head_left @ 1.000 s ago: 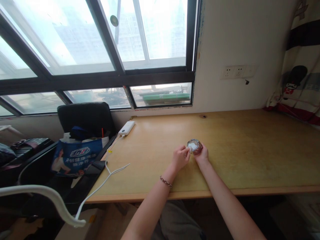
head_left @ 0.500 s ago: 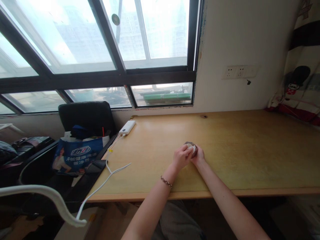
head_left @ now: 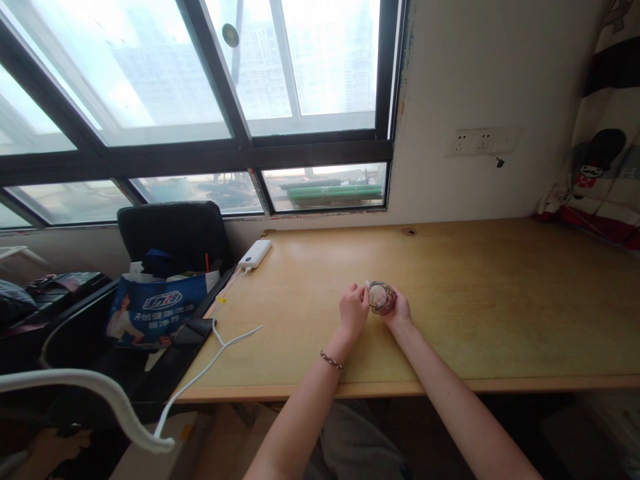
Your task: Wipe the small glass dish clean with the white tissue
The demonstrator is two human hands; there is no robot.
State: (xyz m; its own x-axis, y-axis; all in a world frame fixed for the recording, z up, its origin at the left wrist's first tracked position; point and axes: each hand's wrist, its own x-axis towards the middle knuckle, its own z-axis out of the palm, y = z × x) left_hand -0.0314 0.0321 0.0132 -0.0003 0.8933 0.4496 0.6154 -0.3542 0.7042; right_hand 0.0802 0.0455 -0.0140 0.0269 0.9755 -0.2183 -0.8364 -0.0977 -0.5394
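A small round glass jar [head_left: 381, 297] stands on the wooden desk [head_left: 475, 307], near the middle. My right hand [head_left: 396, 311] wraps around the jar from the right and behind. Just left of the jar, my left hand [head_left: 353, 309] pinches a small white piece at the jar's rim with thumb and forefinger. A beaded bracelet [head_left: 332, 361] sits on my left wrist. What is inside the jar is too small to make out.
A white power bank [head_left: 255, 254] lies at the desk's back left corner, with a white cable [head_left: 210, 360] trailing off the left edge. A black chair [head_left: 173, 233] holding a blue bag [head_left: 155, 308] stands to the left. Wall sockets [head_left: 481, 141] sit above the desk.
The white stuff seen in the jar's mouth a second ago is gone from it. My left hand covered the jar, then drew back left, pinching a small white piece.
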